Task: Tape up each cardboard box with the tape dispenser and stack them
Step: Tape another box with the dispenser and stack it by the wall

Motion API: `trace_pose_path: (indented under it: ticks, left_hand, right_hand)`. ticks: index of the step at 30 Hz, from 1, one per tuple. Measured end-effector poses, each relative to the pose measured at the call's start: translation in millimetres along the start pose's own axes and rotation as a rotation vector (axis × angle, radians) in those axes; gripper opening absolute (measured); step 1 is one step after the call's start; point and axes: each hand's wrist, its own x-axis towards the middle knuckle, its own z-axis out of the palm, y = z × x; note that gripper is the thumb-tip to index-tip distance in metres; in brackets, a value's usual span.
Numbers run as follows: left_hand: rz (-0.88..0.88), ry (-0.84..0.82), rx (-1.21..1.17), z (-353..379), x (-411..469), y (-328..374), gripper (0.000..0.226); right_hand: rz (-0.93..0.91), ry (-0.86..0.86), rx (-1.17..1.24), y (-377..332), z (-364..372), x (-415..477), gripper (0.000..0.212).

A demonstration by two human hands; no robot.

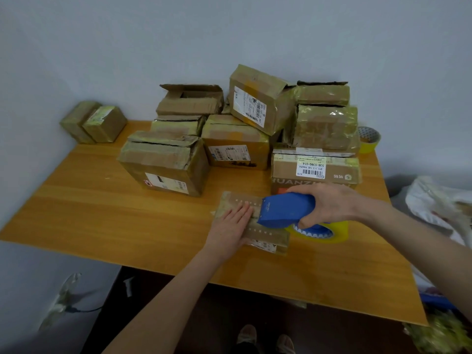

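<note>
Left hand presses flat on the cardboard box; right hand grips the tape dispenser, apparently touching it.

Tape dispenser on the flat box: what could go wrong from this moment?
1. The left hand lies flat on the flat box, its fingertips right at the front edge of the tape dispenser that the right hand grips; they might get taped over or nicked.
2. The tilted box leans on the pile behind; a jolt of the table could tip it.
</note>
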Motion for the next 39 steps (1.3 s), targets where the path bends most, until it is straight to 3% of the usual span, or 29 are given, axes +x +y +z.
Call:
trace_pose_path:
  ticks: [6, 16, 23, 32, 39]
  left_hand:
    - [-0.005, 0.009, -0.028, 4.9, -1.1, -1.3, 0.083]
    - [0.011, -0.010, 0.018, 5.8, -0.3, -3.7, 0.080]
    - [-0.017, -0.049, 0.046, 2.3, -1.4, 5.0, 0.079]
    - [0.055, -0.075, 0.107, 2.7, 12.2, 32.9, 0.078]
    - [0.064, -0.115, 0.043, 3.5, 10.6, 24.5, 0.075]
  right_hand:
    - [0.000, 0.013, -0.087, -0.5, 0.3, -6.3, 0.084]
    - [0.033, -0.043, 0.155, 41.5, 7.9, -32.7, 0.073]
    - [0.116, -0.074, 0.193, 49.8, 35.6, -33.9, 0.076]
    - [0.096, -0.056, 0.065, 45.8, 33.4, -29.1, 0.071]
    - [0.080, -0.042, 0.205, 49.3, 45.1, -30.3, 0.073]
